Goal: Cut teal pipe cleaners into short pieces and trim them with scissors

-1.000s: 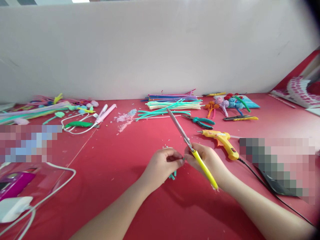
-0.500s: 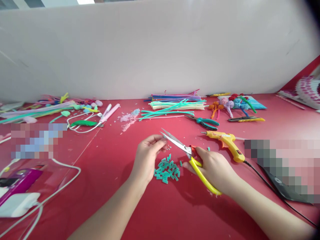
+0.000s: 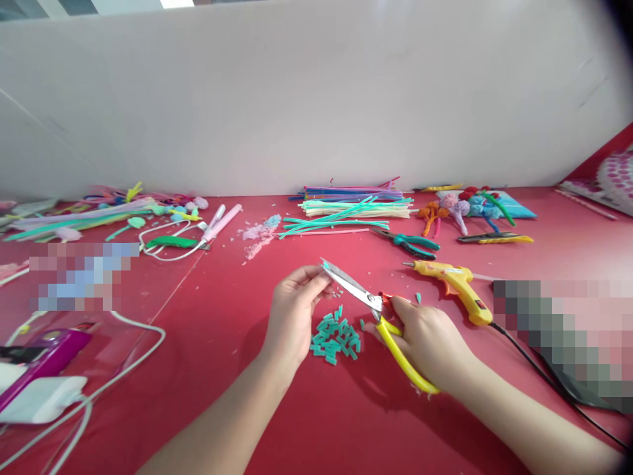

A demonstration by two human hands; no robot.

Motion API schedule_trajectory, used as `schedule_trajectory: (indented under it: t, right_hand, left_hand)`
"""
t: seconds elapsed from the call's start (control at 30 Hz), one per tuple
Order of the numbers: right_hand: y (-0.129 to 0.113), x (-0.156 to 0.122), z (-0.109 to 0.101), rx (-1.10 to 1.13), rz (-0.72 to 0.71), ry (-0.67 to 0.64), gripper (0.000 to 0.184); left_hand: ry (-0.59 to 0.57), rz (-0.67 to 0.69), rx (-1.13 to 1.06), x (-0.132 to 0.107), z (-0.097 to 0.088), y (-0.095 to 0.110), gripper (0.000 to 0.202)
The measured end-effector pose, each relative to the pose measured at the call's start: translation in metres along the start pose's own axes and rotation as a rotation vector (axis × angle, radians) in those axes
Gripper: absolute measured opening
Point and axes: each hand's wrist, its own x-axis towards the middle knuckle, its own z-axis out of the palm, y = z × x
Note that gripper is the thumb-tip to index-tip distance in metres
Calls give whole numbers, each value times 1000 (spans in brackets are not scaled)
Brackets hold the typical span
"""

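My right hand [image 3: 428,336] grips a pair of scissors [image 3: 353,287] with yellow and red handles, the blades pointing up and left. At their tips my left hand [image 3: 299,297] pinches a small piece of teal pipe cleaner [image 3: 326,265], mostly covered by the fingers and blades. The blades look nearly closed. Below the blades, a heap of short cut teal pipe cleaner pieces [image 3: 335,340] lies on the red table [image 3: 208,369]. One loose teal bit [image 3: 418,298] rests beyond my right hand.
Behind lie bundles of pipe cleaners [image 3: 356,210] and pliers [image 3: 408,244]. A yellow glue gun [image 3: 455,280] with a black cord is on the right, near pipe cleaner flowers [image 3: 459,206] and a utility knife [image 3: 494,237]. White cables [image 3: 161,336] and a pink styling iron [image 3: 222,224] are left.
The scissor blades have come closer together, with a teal bit now showing at their tips. The whole view has shifted slightly; both hands keep nearly the same places.
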Motion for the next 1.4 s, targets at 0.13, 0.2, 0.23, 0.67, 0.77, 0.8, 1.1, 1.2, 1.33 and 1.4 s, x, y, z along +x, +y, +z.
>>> schedule_trajectory:
  t: [0.13, 0.2, 0.23, 0.67, 0.77, 0.8, 1.1, 1.2, 1.33, 1.4]
  right_hand:
    - [-1, 0, -1, 1, -8, 16, 35]
    - [-2, 0, -2, 4, -7, 9, 35]
    - [-2, 0, -3, 4, -5, 4, 35]
    - [1, 1, -1, 14, -2, -16, 33]
    - [3, 4, -2, 56, 61, -42, 32]
    - [4, 5, -3, 84, 92, -44, 32]
    - [-5, 16, -21, 845, 170, -109, 21]
    - [-8, 15, -26, 968, 174, -138, 16]
    - [-8, 13, -27, 965, 165, -139, 12]
    - [-10, 13, -27, 929, 166, -132, 12]
  left_hand:
    - [-7, -7, -7, 0, 0, 1, 10]
    - [-18, -2, -13, -1, 0, 2, 10]
    - [-19, 0, -14, -1, 0, 2, 10]
    - [-16, -3, 12, -1, 0, 3, 11]
    - [-29, -38, 24, -2, 1, 3, 11]
    - [-47, -64, 34, -2, 2, 2, 12]
    - [-366, -202, 330, -12, 12, -10, 18]
    - [-441, -225, 393, -16, 15, -9, 18]
    - [-482, -217, 457, -17, 15, -8, 18]
    - [-477, -206, 492, -16, 14, -9, 18]
